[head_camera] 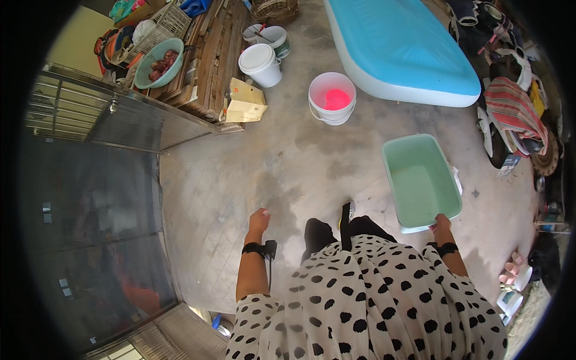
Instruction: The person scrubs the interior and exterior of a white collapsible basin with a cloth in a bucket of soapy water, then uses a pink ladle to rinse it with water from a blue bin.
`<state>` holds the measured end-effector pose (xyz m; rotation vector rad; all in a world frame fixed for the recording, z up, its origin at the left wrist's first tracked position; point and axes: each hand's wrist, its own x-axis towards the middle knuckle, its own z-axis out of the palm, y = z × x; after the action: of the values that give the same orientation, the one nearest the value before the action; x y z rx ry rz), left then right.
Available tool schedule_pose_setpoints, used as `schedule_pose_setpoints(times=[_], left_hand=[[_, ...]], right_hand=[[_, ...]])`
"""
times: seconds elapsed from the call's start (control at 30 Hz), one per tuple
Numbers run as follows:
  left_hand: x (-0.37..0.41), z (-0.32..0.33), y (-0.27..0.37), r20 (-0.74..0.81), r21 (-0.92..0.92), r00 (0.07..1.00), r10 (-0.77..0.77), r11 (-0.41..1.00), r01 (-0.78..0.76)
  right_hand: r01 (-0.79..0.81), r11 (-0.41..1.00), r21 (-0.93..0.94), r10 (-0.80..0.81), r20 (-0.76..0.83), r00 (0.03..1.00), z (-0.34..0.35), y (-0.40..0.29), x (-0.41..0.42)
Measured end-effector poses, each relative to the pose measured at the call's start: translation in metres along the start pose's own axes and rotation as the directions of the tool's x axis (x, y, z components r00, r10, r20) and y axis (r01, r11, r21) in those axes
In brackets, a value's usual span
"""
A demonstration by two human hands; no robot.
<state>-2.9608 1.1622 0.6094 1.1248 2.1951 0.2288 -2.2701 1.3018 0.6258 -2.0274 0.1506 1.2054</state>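
My right hand (441,222) grips the near rim of a green plastic tub (416,180), to the right of my legs. No contents show in the tub, and something white shows behind its right side. My left hand (259,220) hangs over the concrete floor at the left, fingers curled, with nothing seen in it. Ahead of me stands a white bucket (332,110) with something bright pink inside.
An inflatable pool (405,45) with blue inside lies ahead. A lidded white bucket (259,65), a paper bag (245,105) and stacked wooden boards (216,58) are at the upper left. A metal door (103,117) stands left; a striped cloth (515,105) lies among clutter at right.
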Motion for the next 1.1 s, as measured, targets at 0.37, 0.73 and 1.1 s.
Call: schedule_pose_setpoints(times=[0.37,0.73,1.1], left_hand=[[0.308,-0.055,0.037,0.101,0.181,0.992,0.074,0.979,-0.091],[0.616,0.077,0.342,0.469,0.179,0.787,0.401,0.829,-0.529],[0.738,0.308,0.326,0.702,0.367,0.712,0.008,0.853,-0.371]], right_hand=[[-0.083,0.995,-0.06,0.066,-0.243,0.968,0.118,-0.008,-0.019],[-0.221,0.967,-0.128,0.149,-0.419,0.896,0.251,-0.007,-0.082],[-0.273,0.935,-0.226,0.201,-0.297,0.933,0.329,0.024,-0.034]])
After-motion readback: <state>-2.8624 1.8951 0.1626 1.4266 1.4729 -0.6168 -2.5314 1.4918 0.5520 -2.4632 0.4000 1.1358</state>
